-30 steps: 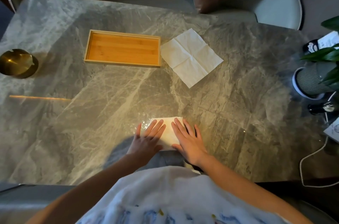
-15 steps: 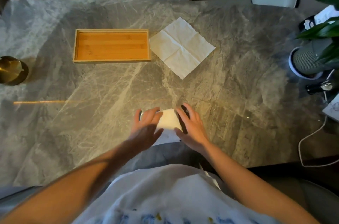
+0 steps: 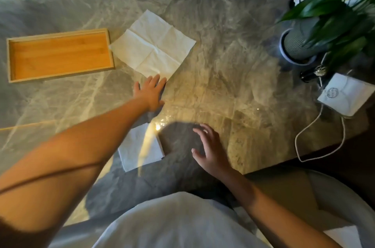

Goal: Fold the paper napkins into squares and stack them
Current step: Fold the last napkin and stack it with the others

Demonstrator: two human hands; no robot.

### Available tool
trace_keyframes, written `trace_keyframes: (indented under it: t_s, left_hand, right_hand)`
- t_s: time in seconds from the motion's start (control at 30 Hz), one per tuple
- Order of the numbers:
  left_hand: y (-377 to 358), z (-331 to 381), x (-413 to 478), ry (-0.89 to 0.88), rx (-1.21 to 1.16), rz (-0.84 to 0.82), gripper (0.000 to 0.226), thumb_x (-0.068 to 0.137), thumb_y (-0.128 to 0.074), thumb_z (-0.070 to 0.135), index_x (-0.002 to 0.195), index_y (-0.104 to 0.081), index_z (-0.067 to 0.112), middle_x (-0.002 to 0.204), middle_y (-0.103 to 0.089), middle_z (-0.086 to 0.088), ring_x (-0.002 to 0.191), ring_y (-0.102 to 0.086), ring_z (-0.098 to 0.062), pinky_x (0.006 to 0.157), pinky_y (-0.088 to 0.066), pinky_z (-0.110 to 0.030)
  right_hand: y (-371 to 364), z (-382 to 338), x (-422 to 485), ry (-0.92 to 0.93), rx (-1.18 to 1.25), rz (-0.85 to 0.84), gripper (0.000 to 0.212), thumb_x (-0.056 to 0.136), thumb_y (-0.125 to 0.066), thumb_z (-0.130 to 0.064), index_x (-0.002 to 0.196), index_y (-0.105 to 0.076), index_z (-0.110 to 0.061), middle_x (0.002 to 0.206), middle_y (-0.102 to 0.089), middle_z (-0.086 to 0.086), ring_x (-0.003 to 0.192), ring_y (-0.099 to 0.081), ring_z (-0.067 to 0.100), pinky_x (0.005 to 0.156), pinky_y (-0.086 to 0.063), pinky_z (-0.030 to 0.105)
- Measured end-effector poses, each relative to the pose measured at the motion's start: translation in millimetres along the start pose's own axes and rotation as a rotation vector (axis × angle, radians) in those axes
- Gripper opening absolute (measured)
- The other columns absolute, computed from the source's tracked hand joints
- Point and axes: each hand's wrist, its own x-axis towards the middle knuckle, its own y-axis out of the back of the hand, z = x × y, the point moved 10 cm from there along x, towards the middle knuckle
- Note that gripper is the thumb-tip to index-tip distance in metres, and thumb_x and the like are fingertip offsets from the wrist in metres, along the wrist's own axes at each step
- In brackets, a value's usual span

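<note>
While its fingers [image 3: 155,81] lay straight and spread, pinching nothing, the left hand [image 3: 151,93] met the near corner of the unfolded napkin [image 3: 154,48], probably to drag it closer for folding. The right hand [image 3: 212,151] hovered loosely spread and empty beside the folded napkin [image 3: 134,146] at the front edge of the table [image 3: 223,69], seemingly the stack's base.

One wide-angle head-worn camera looks forward and steeply down at the marble table [image 3: 233,77], close enough that both forearms [image 3: 81,156] fill the lower frame. The left hand [image 3: 151,93] lies near frame centre, the right hand [image 3: 211,150] nearer the camera; beyond the left hand the view reaches the table's far edge.
</note>
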Motion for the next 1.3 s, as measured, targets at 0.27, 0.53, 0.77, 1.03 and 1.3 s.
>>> trace_keyframes:
  t_s: [0.27, 0.53, 0.77, 1.03, 1.3]
  left_hand:
    - [-30, 62, -57, -0.185, 0.143, 0.08, 0.068, 0.087, -0.056, 0.031, 0.145, -0.021, 0.027, 0.148, -0.025, -0.012, 0.138, -0.021, -0.032, 0.11, -0.019, -0.053]
    - [-56, 97, -117, -0.469, 0.212, 0.194, 0.054, 0.072, -0.069, 0.018, 0.124, -0.055, 0.018, 0.12, -0.059, -0.017, 0.117, -0.053, -0.04, 0.096, -0.042, -0.053]
    - [-63, 102, -128, -0.329, -0.034, 0.197, 0.06, 0.072, -0.065, 0.017, 0.13, -0.048, 0.011, 0.127, -0.054, -0.015, 0.102, -0.058, -0.036, 0.087, -0.049, -0.042]
    - [-80, 109, -129, -0.103, -0.112, 0.198, 0.059, 0.073, -0.058, 0.047, 0.126, -0.049, 0.024, 0.145, -0.039, -0.008, 0.131, -0.038, -0.032, 0.107, -0.029, -0.047]
    - [-83, 121, -143, -0.091, -0.27, 0.295, 0.036, 0.084, -0.058, 0.031, 0.119, -0.056, 0.02, 0.133, -0.057, 0.001, 0.123, -0.05, -0.024, 0.111, -0.027, -0.036]
  right_hand:
    - [17, 7, -8, -0.013, -0.103, 0.026, 0.055, 0.084, -0.062, -0.024, 0.137, -0.047, -0.015, 0.148, -0.04, 0.009, 0.136, -0.038, 0.028, 0.108, -0.036, 0.048]
    - [32, 36, -15, -0.082, -0.114, 0.127, 0.066, 0.078, -0.068, -0.013, 0.14, -0.044, -0.011, 0.149, -0.04, 0.011, 0.14, -0.035, 0.027, 0.113, -0.034, 0.044]
    - [30, 70, -34, -0.063, -0.217, -0.009, 0.041, 0.081, -0.065, -0.012, 0.12, -0.06, -0.022, 0.125, -0.057, 0.003, 0.116, -0.051, 0.026, 0.099, -0.04, 0.039]
    - [69, 72, -24, 0.053, -0.133, 0.126, 0.004, 0.082, -0.065, -0.006, 0.084, -0.067, -0.009, 0.107, -0.066, 0.01, 0.099, -0.059, 0.03, 0.084, -0.044, 0.041]
    - [82, 89, 1, 0.021, 0.096, 0.011, 0.007, 0.097, -0.047, -0.015, 0.093, -0.053, -0.013, 0.081, -0.058, 0.0, 0.073, -0.056, 0.019, 0.066, -0.049, 0.042]
